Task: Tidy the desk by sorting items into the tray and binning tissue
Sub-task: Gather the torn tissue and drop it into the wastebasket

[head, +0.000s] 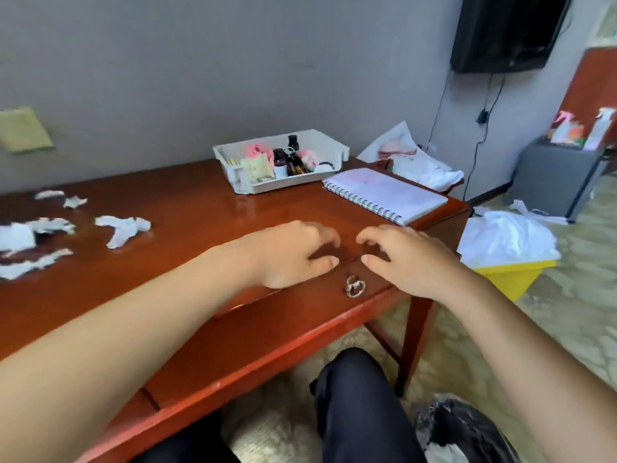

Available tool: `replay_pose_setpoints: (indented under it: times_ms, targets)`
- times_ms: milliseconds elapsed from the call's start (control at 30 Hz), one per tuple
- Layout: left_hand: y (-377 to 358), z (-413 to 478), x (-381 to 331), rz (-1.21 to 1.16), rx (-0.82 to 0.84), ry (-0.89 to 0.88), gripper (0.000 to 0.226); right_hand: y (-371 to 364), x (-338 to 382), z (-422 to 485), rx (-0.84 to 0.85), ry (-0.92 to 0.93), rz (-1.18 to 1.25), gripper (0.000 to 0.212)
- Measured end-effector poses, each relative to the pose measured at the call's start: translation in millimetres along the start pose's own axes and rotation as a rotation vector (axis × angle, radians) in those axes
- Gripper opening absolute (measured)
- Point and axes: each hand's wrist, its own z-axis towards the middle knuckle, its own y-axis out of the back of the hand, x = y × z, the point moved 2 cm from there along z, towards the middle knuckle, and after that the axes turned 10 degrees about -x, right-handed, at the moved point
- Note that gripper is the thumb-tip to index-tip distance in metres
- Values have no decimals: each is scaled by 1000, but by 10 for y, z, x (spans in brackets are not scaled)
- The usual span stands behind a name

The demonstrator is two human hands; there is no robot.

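**Two grips at the front edge of the table, both empty**

My left grip and right grip rest side by side, close but apart, on the front edge of the table. They sit directly above a metal ring pull. The fingers of both are loosely curled, with the tips down on the wood. Neither grip has hold of anything.

The white tray stands near the far edge of the table, beyond my grips. It contains dark bottles, pink items and pale sachets. A spiral notebook lies just right of the tray.

Torn tissue pieces lie scattered on the left part of the table, well apart from the tray. A yellow bin with a white liner stands on the floor beside the right end of the table.
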Motion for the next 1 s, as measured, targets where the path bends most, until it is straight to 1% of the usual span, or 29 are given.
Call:
replay_pose_setpoints:
  times_ms: [100, 233, 367, 467, 567, 700, 800, 867, 1000]
  targets:
    - [190, -288, 355, 45, -14, 103, 41, 15, 454, 268, 8, 104, 11, 32]
    - [326, -795, 842, 96, -2, 294, 42, -131, 1107, 556, 34, 240, 24, 35]
    - [296, -1320, 1294, 79, -37, 537, 46, -502, 1664, 789, 163, 320, 189, 34]
    - [187, -1692, 1629, 92, -75, 707, 53, -820, 2038, 935, 234, 358, 269, 39]
    - [87, -2004, 1923, 112, -172, 848, 65, -1095, 2364, 1080, 199, 371, 280, 49]
    - [37, -2278, 2255, 58, -388, 1008, 77, -1357, 2651, 1322, 127, 318, 296, 57]
    - [63, -2400, 2531, 105, -465, 1142, 88, -1522, 2796, 1536, 100, 308, 319, 60]
    - [83, -2419, 2692, 103, -445, 1183, 96, -1619, 2889, 1690, 95, 321, 320, 62]
    - [92, -2359, 2925, 60, -335, 1192, 109, -1772, 3077, 1977, 119, 346, 335, 66]
